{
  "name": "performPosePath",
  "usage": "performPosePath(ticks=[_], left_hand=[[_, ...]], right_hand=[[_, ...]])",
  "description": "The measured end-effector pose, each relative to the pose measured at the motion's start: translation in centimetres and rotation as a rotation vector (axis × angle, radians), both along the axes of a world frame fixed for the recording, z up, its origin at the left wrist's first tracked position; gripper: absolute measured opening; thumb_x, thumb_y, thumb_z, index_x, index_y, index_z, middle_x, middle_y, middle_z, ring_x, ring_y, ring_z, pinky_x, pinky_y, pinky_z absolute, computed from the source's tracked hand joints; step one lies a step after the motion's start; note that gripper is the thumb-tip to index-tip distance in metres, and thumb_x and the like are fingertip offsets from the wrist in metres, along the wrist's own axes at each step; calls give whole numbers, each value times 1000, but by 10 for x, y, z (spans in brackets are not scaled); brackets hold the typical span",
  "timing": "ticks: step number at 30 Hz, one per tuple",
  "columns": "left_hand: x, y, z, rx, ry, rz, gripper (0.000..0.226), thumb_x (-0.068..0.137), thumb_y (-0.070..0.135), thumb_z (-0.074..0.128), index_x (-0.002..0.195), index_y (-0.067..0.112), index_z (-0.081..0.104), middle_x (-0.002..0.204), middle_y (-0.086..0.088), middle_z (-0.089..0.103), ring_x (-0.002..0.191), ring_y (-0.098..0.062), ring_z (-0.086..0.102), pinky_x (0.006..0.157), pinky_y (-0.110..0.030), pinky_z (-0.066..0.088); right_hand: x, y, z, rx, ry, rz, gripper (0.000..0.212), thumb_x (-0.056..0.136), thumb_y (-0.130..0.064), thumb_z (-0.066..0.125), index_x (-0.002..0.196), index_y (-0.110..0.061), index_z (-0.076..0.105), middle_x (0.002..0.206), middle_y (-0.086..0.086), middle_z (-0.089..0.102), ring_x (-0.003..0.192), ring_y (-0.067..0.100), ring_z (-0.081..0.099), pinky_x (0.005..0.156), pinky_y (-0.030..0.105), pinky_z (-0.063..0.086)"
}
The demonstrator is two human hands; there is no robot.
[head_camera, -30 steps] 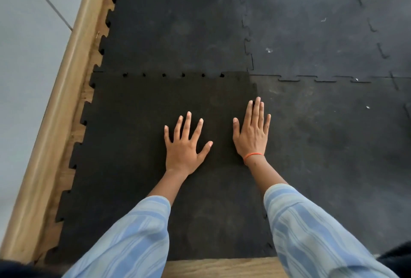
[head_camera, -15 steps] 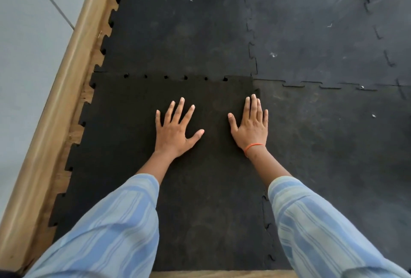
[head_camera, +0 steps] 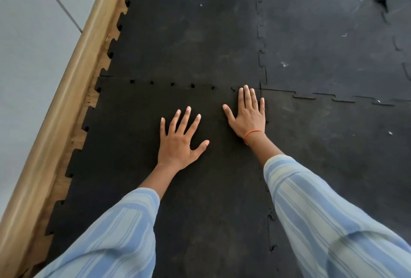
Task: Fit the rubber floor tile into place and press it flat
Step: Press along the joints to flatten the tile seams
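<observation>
Head view. Black interlocking rubber matting is covering most of the floor; a light wooden border (head_camera: 66, 90) is running diagonally down the left side, with pale grey flooring (head_camera: 29, 39) lying beyond it. A strip of bare wood is showing between that border and the toothed left edge of the matting.

The rubber floor tile (head_camera: 138, 135) is lying in the near-left position, directly under your arms. Its far edge is meeting the far-left tile (head_camera: 189, 33) along a seam where several small dark gaps are showing at the interlocking tabs. Its right edge is running against the near-right tile (head_camera: 333, 155); that seam is reading as a thin dark line with tab notches near your right sleeve (head_camera: 322, 215). The far-right tile (head_camera: 322, 28) is carrying pale scuffs and a torn spot near its top right.

Your left hand (head_camera: 178, 144) is resting palm-down near the middle of the rubber floor tile, fingers spread wide and extended, thumb angled out to the right, gripping nothing. Your right hand (head_camera: 249, 117) is lying flat at the tile's far-right corner, fingers straight and close together, fingertips nearly reaching the far seam, little finger lying along the right seam, also gripping nothing. An orange band (head_camera: 251, 133) is circling that wrist. Both striped blue sleeves are filling the bottom of the frame.
</observation>
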State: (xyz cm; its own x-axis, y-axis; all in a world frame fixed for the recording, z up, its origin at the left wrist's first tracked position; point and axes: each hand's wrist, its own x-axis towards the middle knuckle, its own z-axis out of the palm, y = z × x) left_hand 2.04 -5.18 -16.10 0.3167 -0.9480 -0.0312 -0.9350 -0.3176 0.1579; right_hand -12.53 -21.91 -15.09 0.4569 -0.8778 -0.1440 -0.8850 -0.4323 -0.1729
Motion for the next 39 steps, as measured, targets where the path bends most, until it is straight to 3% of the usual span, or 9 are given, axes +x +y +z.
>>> performPosePath(ticks=[10, 15, 22, 31, 39], left_hand=[[-1, -2, 2, -16, -1, 20, 73, 84, 70, 30, 148, 36, 25, 160, 3, 14, 146, -23, 14, 115, -57, 9], [2, -3, 3, -45, 36, 59, 75, 84, 68, 29, 147, 28, 31, 160, -1, 17, 146, -21, 16, 117, -50, 11], [56, -4, 3, 4, 29, 70, 74, 90, 64, 28, 152, 27, 15, 162, 0, 5, 148, -18, 4, 120, -42, 7], [86, -14, 0, 7, 23, 99, 71, 91, 65, 29, 151, 31, 16, 161, 4, 7, 148, -16, 5, 120, -41, 6], [88, -16, 3, 45, 28, 101, 71, 91, 66, 27, 151, 33, 13, 161, 5, 3, 148, -15, 1, 120, -41, 4]], right_hand=[[-2, 4, -5, -67, -34, -1, 75, 92, -62, 18, 151, -15, 9, 161, 0, 6, 148, 17, 1, 121, 44, 1], [6, 10, 4, -101, -104, 103, 59, 99, -42, 30, 148, -10, 24, 158, 6, 22, 147, 25, 13, 121, 45, 8], [68, 24, 14, 100, -26, 277, 62, 99, -42, 25, 151, -17, 0, 160, 0, -12, 147, 18, -12, 117, 51, -4], [71, 17, 5, 142, 95, 284, 63, 98, -51, 12, 150, -23, -8, 159, -9, -16, 145, 11, -17, 117, 49, -11], [76, 13, 11, 226, 114, 269, 63, 98, -51, 13, 149, -23, -10, 158, -8, -19, 145, 14, -19, 116, 50, -11]])
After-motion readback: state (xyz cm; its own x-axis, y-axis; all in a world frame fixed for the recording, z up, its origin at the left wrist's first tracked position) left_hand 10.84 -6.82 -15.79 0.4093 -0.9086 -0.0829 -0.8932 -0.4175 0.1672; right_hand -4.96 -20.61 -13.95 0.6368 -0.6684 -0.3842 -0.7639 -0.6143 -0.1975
